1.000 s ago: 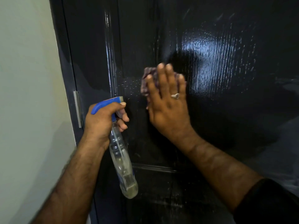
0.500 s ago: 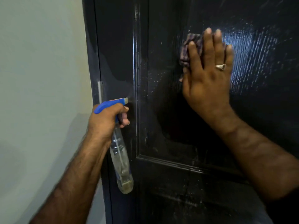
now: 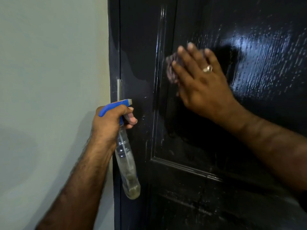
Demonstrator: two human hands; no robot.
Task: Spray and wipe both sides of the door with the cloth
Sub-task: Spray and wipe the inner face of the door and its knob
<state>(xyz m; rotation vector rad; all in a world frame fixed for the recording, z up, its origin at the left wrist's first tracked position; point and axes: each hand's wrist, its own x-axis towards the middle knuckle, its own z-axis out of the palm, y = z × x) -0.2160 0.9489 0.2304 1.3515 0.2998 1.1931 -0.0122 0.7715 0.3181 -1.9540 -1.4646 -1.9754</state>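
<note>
A glossy black panelled door (image 3: 191,138) fills the right of the view, wet with spray droplets at the upper right. My right hand (image 3: 199,80) lies flat with straight fingers and presses a small checked cloth (image 3: 171,70) against the door's upper panel; most of the cloth is hidden under the palm. My left hand (image 3: 111,123) grips a clear spray bottle (image 3: 126,161) with a blue trigger head, nozzle facing the door near its left edge, a finger curled on the trigger. A little liquid sits at the bottle's bottom.
A pale green wall (image 3: 49,97) takes up the left half. The dark door frame (image 3: 114,55) runs down beside it, with a metal hinge (image 3: 119,88) just above the bottle's nozzle.
My right hand slid the cloth up and to the right, then back left and down toward the panel's left edge. The view panned, moving the door rightward. The left hand kept its hold on the bottle.
</note>
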